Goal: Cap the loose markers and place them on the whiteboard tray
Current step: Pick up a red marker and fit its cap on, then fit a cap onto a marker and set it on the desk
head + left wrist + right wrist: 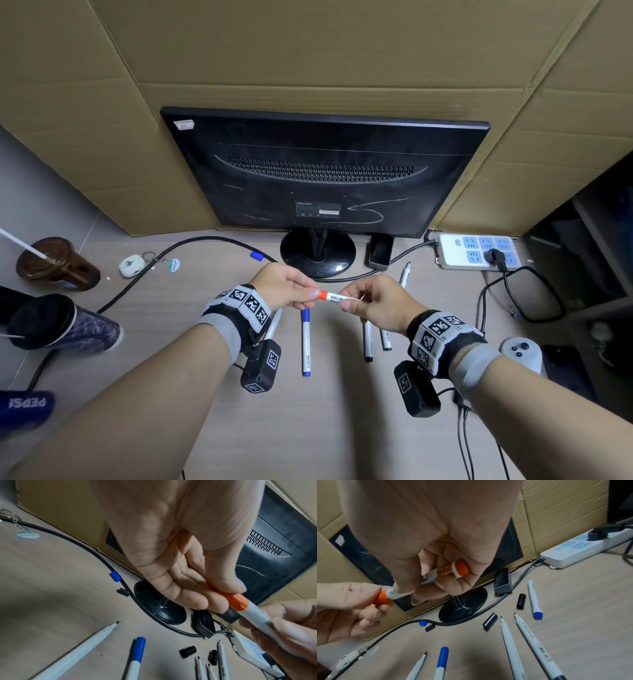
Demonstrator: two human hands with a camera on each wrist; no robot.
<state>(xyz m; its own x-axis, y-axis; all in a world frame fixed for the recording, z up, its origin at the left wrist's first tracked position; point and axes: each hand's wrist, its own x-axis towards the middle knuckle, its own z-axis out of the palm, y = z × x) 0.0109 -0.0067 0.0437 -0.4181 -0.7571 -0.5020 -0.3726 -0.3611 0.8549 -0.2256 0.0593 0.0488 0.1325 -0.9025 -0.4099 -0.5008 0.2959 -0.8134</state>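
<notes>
On the desk [325, 428] below my hands, uncapped markers [510, 641] and black caps [490, 621] are lying; my left hand [286, 286] is pinching the orange cap [324, 294], my right hand [375, 303] gripping its marker [334, 297].

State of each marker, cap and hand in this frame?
Orange marker: held above desk, orange cap on its tip.
Left hand: pinches orange cap.
Right hand: grips marker barrel.
Blue marker: capped, lying on desk.
Loose blue cap: on desk.
Three black caps: loose on desk.
</notes>
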